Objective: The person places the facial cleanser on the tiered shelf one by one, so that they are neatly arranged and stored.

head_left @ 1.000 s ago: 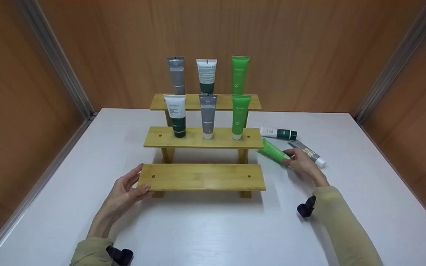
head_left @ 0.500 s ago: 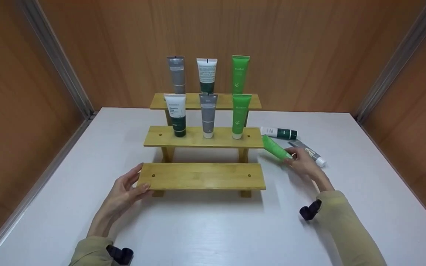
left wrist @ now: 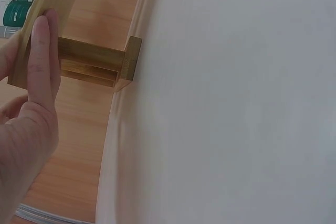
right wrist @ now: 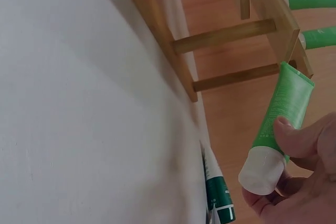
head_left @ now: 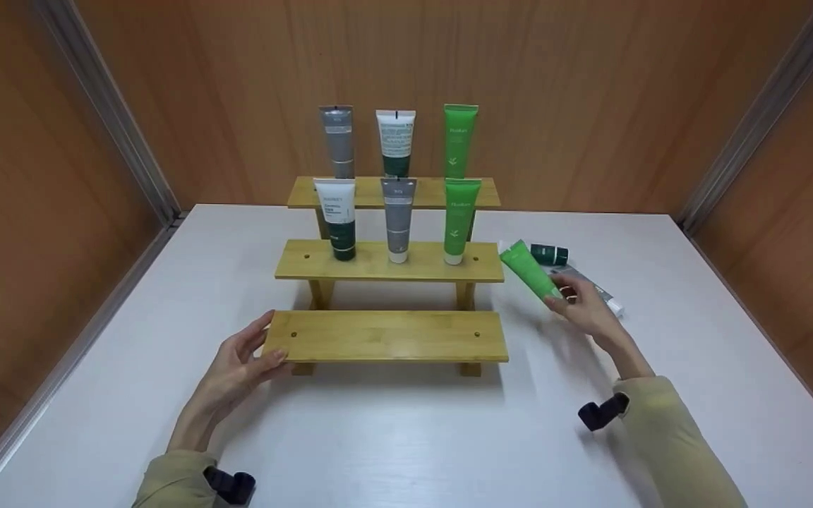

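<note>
My right hand (head_left: 583,308) pinches a green squeeze tube (head_left: 530,269) near its white cap, which shows in the right wrist view (right wrist: 262,170). The tube is raised off the table and tilted, crimped end up toward the shelf. At the left end of the lowest step of a three-step wooden display stand (head_left: 385,337), my left hand (head_left: 237,370) grips the board between thumb and fingers. On the middle step stand a white and dark green tube (head_left: 340,219), a grey tube (head_left: 398,220) and a green tube (head_left: 459,220), all upright on their caps.
The top step carries a grey tube (head_left: 339,141), a white and green tube (head_left: 396,142) and a green tube (head_left: 459,140). Right of the stand, a white and green tube (head_left: 549,255) and a grey tube (head_left: 607,300) lie on the white table (head_left: 378,444). Wood panels enclose it.
My right hand has lifted the green tube off the table and tipped its crimped end upward. The left hand stays at the lowest step.
</note>
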`<state>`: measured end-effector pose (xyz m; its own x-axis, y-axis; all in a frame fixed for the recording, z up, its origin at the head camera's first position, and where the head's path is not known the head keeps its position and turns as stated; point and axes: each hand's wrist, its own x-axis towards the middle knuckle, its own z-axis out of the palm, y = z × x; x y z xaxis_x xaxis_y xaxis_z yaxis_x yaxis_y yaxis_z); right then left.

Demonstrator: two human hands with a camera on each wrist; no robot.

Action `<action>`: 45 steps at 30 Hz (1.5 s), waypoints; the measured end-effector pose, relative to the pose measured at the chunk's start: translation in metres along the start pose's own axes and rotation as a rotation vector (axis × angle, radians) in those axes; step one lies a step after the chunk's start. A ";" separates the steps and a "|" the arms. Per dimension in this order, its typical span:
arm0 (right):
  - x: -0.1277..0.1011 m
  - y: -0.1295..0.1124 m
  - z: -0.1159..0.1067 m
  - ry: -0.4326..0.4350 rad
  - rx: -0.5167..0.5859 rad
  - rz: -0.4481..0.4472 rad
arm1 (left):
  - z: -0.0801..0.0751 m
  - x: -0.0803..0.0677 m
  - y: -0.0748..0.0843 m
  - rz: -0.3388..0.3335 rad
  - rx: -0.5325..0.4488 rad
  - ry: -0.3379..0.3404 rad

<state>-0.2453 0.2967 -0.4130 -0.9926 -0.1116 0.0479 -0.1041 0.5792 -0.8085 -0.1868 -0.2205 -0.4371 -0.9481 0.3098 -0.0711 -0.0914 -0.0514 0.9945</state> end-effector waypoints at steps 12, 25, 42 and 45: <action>-0.015 -0.019 -0.005 0.055 0.110 0.008 | -0.001 0.000 -0.001 0.003 -0.003 -0.008; -0.029 -0.051 0.004 0.042 0.242 -0.064 | -0.001 -0.001 0.000 0.010 -0.026 -0.024; -0.031 -0.092 0.046 -0.074 0.326 -0.158 | -0.001 0.000 0.000 0.006 0.003 -0.011; -0.029 -0.099 0.055 -0.092 0.342 -0.158 | 0.000 0.000 0.000 0.002 -0.004 -0.010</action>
<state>-0.2025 0.1982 -0.3672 -0.9547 -0.2586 0.1474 -0.2132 0.2481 -0.9450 -0.1868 -0.2207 -0.4366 -0.9452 0.3193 -0.0681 -0.0904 -0.0556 0.9944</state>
